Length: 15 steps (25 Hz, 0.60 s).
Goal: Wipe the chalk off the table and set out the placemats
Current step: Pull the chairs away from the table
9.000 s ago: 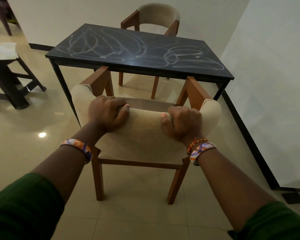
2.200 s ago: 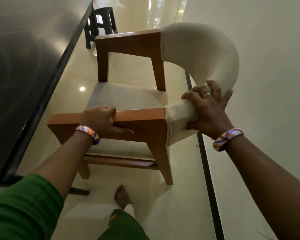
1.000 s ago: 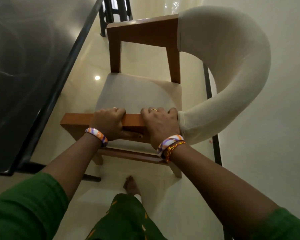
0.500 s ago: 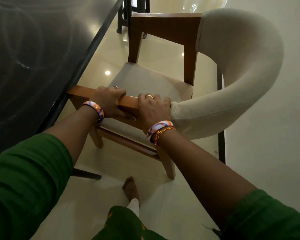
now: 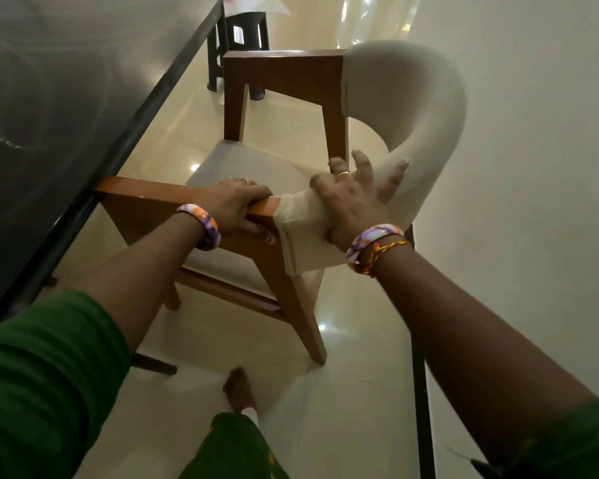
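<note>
The black table (image 5: 49,108) with faint chalk swirls fills the left side. A wooden armchair (image 5: 284,74) with a cream padded backrest stands beside its edge. My left hand (image 5: 234,205) grips the near wooden armrest, fingers curled over its top. My right hand (image 5: 355,198) lies on the cream padding where the backrest meets that armrest, fingers spread and extended, thumb low against the fabric. No cloth or placemat is in sight.
A pale wall (image 5: 533,167) runs close along the right, with a dark skirting strip (image 5: 422,392) at the floor. A black stool (image 5: 242,39) stands beyond the chair. My bare foot (image 5: 237,388) is on the glossy tile floor just behind the chair's rear leg.
My right hand has shifted from the wooden armrest to the padded backrest end, its fingers spreading. The left hand has slid along the armrest toward the padding. The view has tilted.
</note>
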Motion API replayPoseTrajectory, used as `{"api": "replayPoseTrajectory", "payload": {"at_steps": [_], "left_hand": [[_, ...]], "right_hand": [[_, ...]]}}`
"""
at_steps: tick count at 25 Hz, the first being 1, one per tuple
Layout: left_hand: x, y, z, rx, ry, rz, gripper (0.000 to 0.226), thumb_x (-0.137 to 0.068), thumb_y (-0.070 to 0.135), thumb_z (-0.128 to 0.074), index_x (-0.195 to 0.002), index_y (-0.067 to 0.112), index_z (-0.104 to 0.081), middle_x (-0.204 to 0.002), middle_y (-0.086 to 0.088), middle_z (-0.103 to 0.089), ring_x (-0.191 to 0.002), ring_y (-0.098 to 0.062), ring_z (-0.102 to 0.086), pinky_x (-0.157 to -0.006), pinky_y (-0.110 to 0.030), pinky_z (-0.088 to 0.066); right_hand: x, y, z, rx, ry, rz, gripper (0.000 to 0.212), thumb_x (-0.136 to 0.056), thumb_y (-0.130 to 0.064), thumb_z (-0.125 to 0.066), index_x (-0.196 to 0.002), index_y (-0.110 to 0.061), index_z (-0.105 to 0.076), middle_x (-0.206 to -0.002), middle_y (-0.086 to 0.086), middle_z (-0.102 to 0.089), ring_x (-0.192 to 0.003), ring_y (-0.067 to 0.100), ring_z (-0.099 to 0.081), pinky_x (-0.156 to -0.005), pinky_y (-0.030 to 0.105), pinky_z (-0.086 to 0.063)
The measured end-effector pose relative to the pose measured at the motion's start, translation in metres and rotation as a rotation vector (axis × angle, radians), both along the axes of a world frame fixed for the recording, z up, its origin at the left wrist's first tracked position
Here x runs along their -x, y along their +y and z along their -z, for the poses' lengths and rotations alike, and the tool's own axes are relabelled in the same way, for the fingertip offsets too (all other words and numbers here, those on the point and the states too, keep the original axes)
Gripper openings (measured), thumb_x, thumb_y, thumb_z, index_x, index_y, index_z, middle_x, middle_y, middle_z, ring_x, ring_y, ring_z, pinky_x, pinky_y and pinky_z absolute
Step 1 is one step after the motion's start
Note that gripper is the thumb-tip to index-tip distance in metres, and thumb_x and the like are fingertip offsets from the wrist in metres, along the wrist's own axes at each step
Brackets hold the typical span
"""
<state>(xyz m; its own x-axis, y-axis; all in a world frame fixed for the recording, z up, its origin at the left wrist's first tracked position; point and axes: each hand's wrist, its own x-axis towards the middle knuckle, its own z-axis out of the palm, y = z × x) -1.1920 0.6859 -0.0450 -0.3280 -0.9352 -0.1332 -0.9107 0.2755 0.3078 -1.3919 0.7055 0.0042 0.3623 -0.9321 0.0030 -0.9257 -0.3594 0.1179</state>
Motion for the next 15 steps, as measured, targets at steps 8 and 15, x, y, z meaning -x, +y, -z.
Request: {"api": "replayPoseTrajectory", "payload": {"at_steps": [8, 15], "left_hand": [[-0.004, -0.028, -0.004, -0.130, 0.045, -0.066, 0.049, -0.070, 0.032, -0.078, -0.111, 0.027, -0.050, -0.108, -0.003, -0.055, -0.099, -0.020, -0.047, -0.091, -0.040, -0.043], [0.008, -0.037, -0.008, -0.154, -0.039, -0.248, 0.063, -0.068, 0.024, -0.080, -0.124, 0.021, -0.050, -0.118, -0.006, -0.054, -0.112, -0.026, -0.044, -0.098, -0.044, -0.037]], "right_hand": [[-0.004, -0.023, 0.000, 0.055, -0.033, -0.014, 0.055, -0.083, -0.015, -0.061, -0.134, -0.024, -0.041, -0.142, 0.006, -0.040, -0.136, 0.032, -0.022, -0.100, 0.077, 0.006], [0.010, -0.056, 0.000, 0.067, 0.040, -0.328, 0.055, -0.084, -0.032, -0.066, -0.132, -0.020, -0.043, -0.134, 0.007, -0.050, -0.126, 0.029, -0.041, -0.108, 0.059, -0.019]]}}
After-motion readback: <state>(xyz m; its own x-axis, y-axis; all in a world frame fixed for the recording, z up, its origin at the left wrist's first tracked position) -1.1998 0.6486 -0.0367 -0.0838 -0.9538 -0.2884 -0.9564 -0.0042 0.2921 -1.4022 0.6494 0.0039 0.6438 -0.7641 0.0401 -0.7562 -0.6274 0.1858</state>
